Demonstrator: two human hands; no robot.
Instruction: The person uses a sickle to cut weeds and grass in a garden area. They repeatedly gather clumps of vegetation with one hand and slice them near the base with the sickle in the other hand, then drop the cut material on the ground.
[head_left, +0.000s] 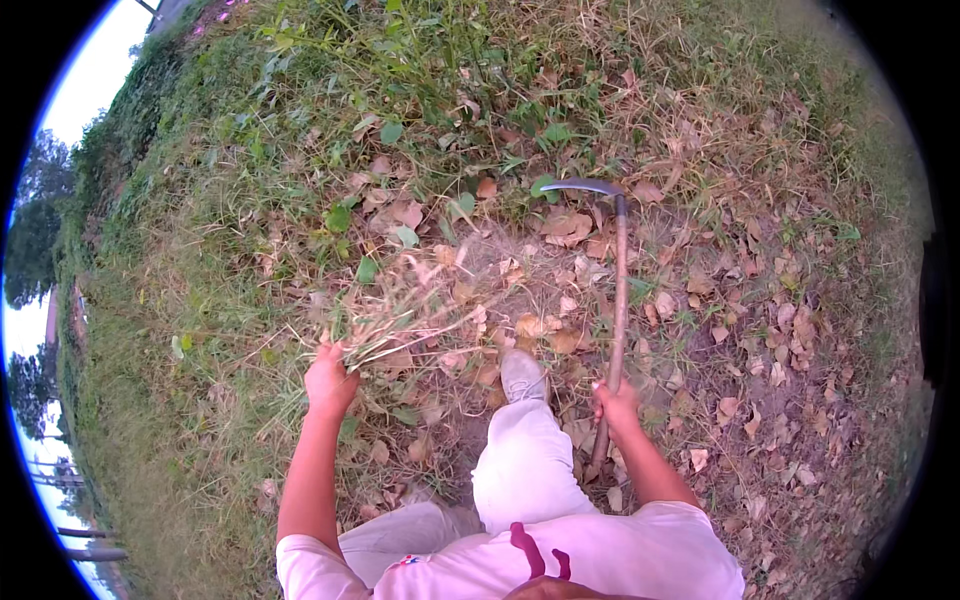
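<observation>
My left hand (331, 381) is closed around a bundle of cut grass (390, 322), whose stems fan out up and to the right, partly blurred. In my right hand (618, 409) is the wooden handle (620, 300) of a sickle, gripped near its lower end. The sickle's curved metal blade (581, 184) points left at the far end of the handle, close above dry leaves and low green plants. Between my hands, my shoe (523, 375) rests on the leafy ground.
Dry fallen leaves (566, 225) and bare soil (517, 262) lie before me. Taller green weeds (457, 67) grow ahead, and dense grass (157, 375) covers the left side. More leaf litter (780, 435) spreads to the right. Trees (34, 247) stand at the far left.
</observation>
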